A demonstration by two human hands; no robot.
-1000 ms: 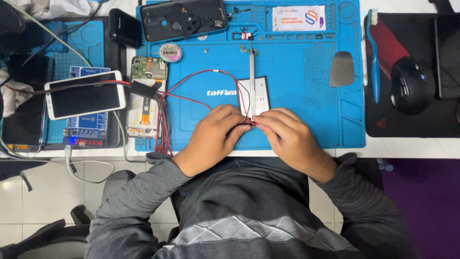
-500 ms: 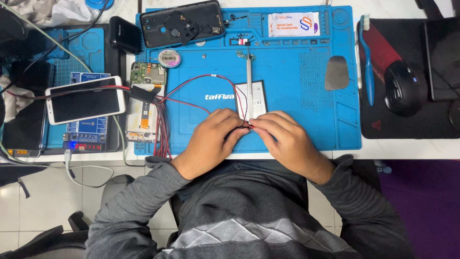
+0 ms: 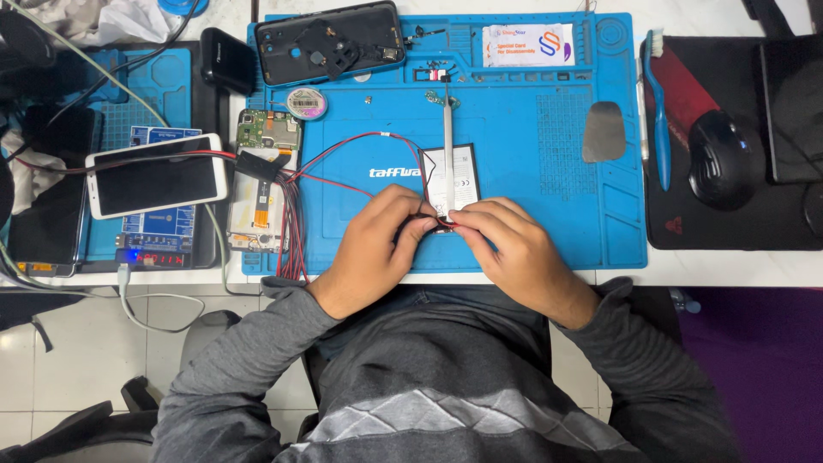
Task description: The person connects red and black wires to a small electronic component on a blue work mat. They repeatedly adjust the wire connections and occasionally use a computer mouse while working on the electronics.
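Both hands meet at the near edge of the blue mat (image 3: pixel 531 171) on the table: left hand (image 3: pixel 377 244) and right hand (image 3: pixel 514 249) have their fingers pinched nearly closed on the red and black leads (image 3: pixel 343 154), right at the lower end of the flat white-labelled battery (image 3: pixel 452 176). Contact point is hidden under the fingertips, so exact grip unclear. Risks: red and black tips could touch and short the cell; a tug could slide the battery or drag the bare circuit board (image 3: pixel 267 130); tweezers (image 3: pixel 447 146) lying across the battery could bridge terminals.
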